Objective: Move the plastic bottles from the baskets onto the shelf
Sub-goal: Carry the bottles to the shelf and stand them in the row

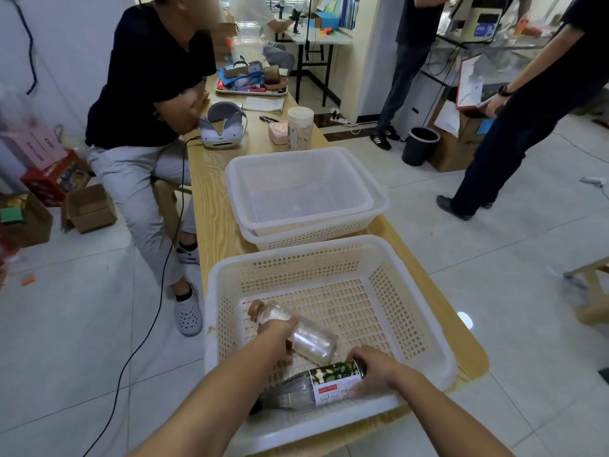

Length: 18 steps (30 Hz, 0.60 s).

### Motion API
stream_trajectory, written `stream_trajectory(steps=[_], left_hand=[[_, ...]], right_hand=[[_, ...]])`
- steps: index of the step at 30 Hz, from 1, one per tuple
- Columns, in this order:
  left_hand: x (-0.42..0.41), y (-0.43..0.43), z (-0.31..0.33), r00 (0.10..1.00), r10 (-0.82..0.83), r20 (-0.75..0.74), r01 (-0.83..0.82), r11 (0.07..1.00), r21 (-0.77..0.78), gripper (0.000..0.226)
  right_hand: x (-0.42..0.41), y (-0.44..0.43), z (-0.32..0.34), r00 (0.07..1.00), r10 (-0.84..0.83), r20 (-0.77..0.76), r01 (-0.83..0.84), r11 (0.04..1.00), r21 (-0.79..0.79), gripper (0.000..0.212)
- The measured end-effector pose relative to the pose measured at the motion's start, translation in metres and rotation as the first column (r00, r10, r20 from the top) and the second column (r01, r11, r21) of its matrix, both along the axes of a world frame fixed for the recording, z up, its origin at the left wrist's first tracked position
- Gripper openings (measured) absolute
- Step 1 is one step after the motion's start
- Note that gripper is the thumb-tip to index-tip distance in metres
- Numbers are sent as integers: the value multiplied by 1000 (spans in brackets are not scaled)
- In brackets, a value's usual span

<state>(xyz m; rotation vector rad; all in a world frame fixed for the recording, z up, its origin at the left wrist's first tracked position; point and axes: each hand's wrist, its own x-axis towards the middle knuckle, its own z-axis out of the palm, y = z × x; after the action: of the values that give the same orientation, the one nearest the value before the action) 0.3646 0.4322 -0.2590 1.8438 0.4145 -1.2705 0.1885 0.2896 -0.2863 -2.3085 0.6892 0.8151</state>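
Observation:
A white perforated basket point(412, 285) stands on the near end of a wooden table. Two plastic bottles lie inside it. My left hand point(280, 336) grips the clear bottle with a brown cap point(313, 338) around its middle. My right hand point(375, 369) holds the base end of the bottle with a green floral label point(329, 380), which lies on its side with its neck pointing left. No shelf is in view.
Two stacked white baskets point(372, 196) sit farther along the table point(214, 192), holding nothing visible. Beyond them are a tall jar point(299, 128), a VR headset point(222, 127) and a cluttered tray point(250, 82). A seated person is at the left; two people stand at the right.

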Motion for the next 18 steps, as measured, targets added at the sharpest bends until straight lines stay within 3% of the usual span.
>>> stream_trajectory(steps=[4, 8, 12, 16, 18], left_hand=[[8, -5, 0, 989, 127, 73, -130, 991, 32, 73], [21, 3, -3, 985, 69, 160, -79, 995, 56, 81], [16, -4, -1, 977, 132, 170, -150, 983, 101, 82], [2, -15, -1, 976, 69, 205, -108, 977, 186, 105], [0, -14, -5, 976, 2, 216, -54, 971, 234, 113]], right_hand=[[4, -9, 7, 996, 75, 50, -70, 992, -104, 59], [-3, -44, 20, 991, 126, 40, -113, 964, -242, 64], [-12, -70, 26, 974, 99, 202, -7, 911, -413, 56], [-3, -43, 16, 887, 399, 231, -260, 847, -464, 49], [-3, -29, 0, 857, 462, 227, -313, 819, -481, 54]])
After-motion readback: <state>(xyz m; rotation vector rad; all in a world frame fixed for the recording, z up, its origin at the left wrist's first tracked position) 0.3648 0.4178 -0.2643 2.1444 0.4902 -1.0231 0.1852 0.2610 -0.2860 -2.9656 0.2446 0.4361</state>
